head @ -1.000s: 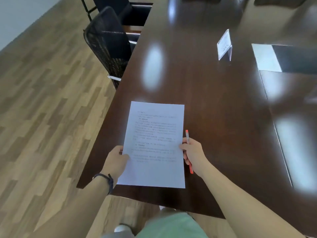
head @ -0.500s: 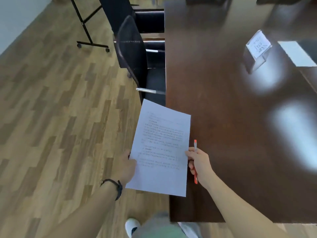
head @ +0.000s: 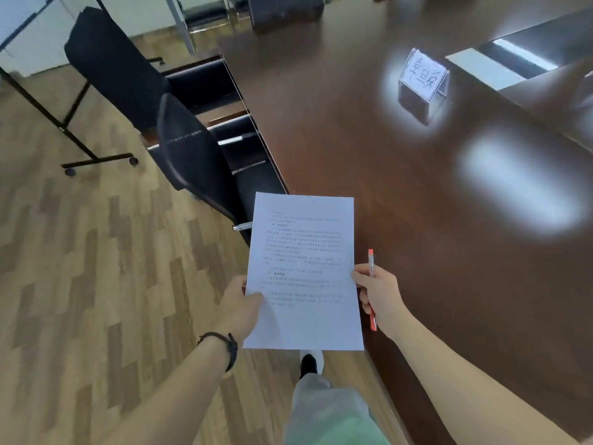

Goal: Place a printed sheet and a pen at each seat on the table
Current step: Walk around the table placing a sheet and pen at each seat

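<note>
Seen from above, a person stands at the left edge of a long dark wooden table (head: 401, 194) and holds a printed sheet (head: 305, 271) in the air with both hands. The left hand (head: 239, 305) grips the sheet's left edge, thumb lying on top of the paper, and a dark band circles that wrist. The right hand (head: 378, 292) pinches the sheet's right edge while its curled fingers also hold an orange pen (head: 371, 289), which points away from the person. The sheet carries lines of small black text and hangs partly over the table's edge, partly over the wooden floor (head: 80, 268). Just beyond its top left corner stands a black chair (head: 195, 162), pushed close to the table, with a second black chair (head: 115, 69) farther back. Well ahead on the tabletop sits a clear name card stand (head: 422, 81) with handwritten characters. A wheeled black metal frame (head: 73, 130) stands on the floor at left. Below the sheet, the person's pale trouser leg and one shoe (head: 309, 362) are visible.
</note>
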